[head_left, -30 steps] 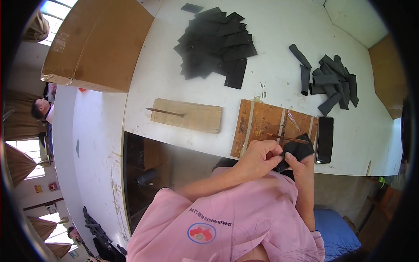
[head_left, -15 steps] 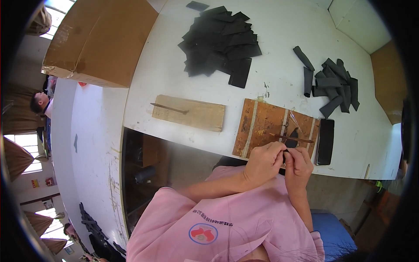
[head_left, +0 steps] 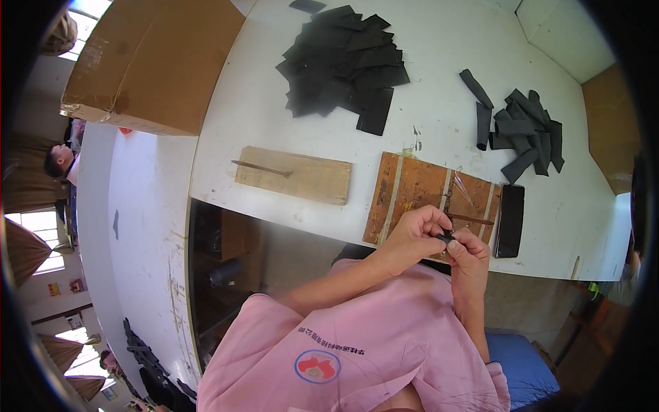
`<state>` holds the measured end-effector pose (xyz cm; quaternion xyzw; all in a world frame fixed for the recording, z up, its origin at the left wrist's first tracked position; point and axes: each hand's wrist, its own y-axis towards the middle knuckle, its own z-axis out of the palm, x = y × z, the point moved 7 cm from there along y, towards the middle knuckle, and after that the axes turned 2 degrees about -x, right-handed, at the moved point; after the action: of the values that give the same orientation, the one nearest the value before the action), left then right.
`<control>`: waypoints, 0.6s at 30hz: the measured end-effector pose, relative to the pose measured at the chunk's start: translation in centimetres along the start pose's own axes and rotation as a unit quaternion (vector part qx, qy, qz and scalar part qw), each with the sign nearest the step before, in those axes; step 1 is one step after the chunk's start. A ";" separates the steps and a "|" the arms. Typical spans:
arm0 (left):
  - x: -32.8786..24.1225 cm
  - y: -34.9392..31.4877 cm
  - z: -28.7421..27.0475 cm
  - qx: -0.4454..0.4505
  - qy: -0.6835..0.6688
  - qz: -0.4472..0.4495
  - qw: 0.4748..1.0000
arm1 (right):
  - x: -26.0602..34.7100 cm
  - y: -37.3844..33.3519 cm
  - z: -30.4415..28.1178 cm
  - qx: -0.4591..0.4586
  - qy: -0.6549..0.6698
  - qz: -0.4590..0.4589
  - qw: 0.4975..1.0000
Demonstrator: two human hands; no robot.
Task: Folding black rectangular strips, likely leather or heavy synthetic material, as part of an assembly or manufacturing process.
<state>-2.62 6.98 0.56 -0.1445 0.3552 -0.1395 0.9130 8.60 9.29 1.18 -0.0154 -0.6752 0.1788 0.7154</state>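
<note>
The left hand (head_left: 412,237) and the right hand (head_left: 470,255) were together in front of the pink shirt (head_left: 371,323), thumbs and fingertips of both pinched on a small dark piece (head_left: 446,238) between them; the fingers covered most of it, so its full shape could not be told. The piece was above the near edge of a brown board (head_left: 412,185) with pale stripes, and a dark, slender rod (head_left: 470,219) lay across that board just beyond the fingers. Just beside the board's right edge lay a flat black rectangular object (head_left: 509,221). To the left, apart from the board, was a pale plank (head_left: 312,180) with a thin pointed rod (head_left: 261,168) on it. Farther out on the white table (head_left: 425,82) a heap of flat black pieces (head_left: 343,62) overlapped at the centre, while rolled black pieces (head_left: 525,128) were piled toward the right, two of them lying at that pile's left side. A large cardboard box (head_left: 154,65) stood at the far left.
</note>
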 end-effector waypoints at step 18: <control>-2.5 -1.9 0.1 -0.181 0.344 0.230 0.892 | -1.0 -0.8 2.4 0.095 0.229 0.143 0.958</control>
<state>-4.65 6.12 2.83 -0.1643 0.6895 0.0999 0.6983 6.42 7.70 0.70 -0.0844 -0.4642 0.3341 0.8160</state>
